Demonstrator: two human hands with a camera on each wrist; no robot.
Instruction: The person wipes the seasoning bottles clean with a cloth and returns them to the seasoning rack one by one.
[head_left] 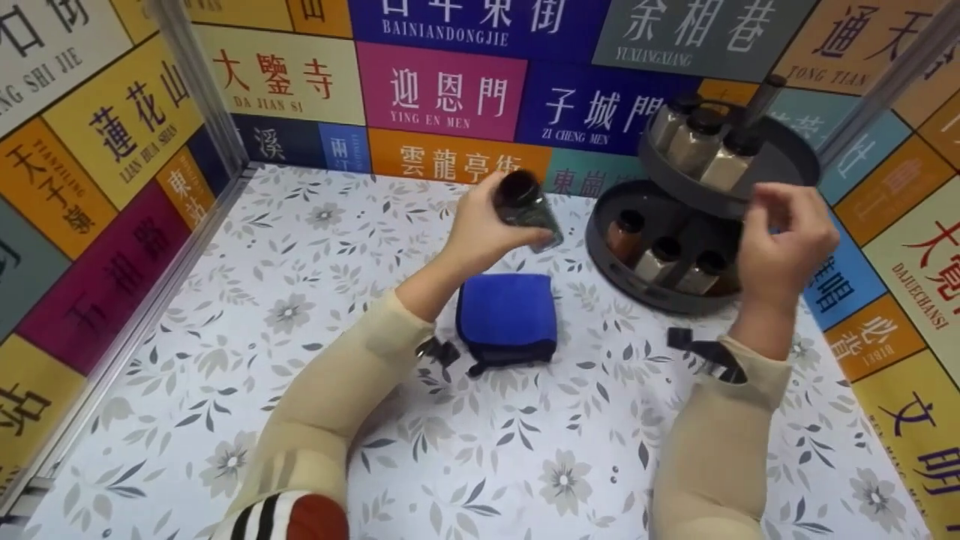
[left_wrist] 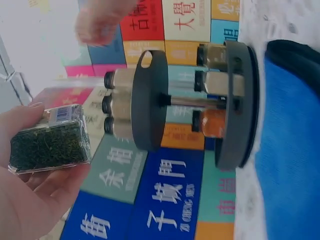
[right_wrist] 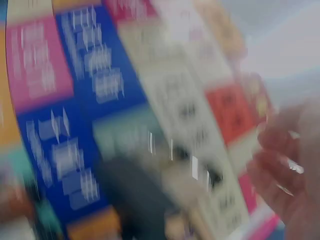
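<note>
My left hand (head_left: pixel 476 232) grips a clear spice jar (head_left: pixel 534 212) with a dark cap, tilted above the table behind the blue pouch. The left wrist view shows green dried herbs in the jar (left_wrist: pixel 52 145) and a barcode label on it. At the right side of a dark two-tier spice rack (head_left: pixel 694 189), my right hand (head_left: pixel 787 240) is raised with its fingers loosely bent and nothing seen between them. Several black-capped jars stand on the rack's upper tier, among them a pale one (head_left: pixel 727 166). A reddish-brown jar (head_left: pixel 624 234) and pale ones sit on the lower tier.
A blue pouch (head_left: pixel 510 311) with dark edging lies on the floral-patterned tabletop (head_left: pixel 562 420), in front of the left hand. Colourful panels with printed characters (head_left: pixel 442 90) wall in the table at the back and sides. The right wrist view is blurred.
</note>
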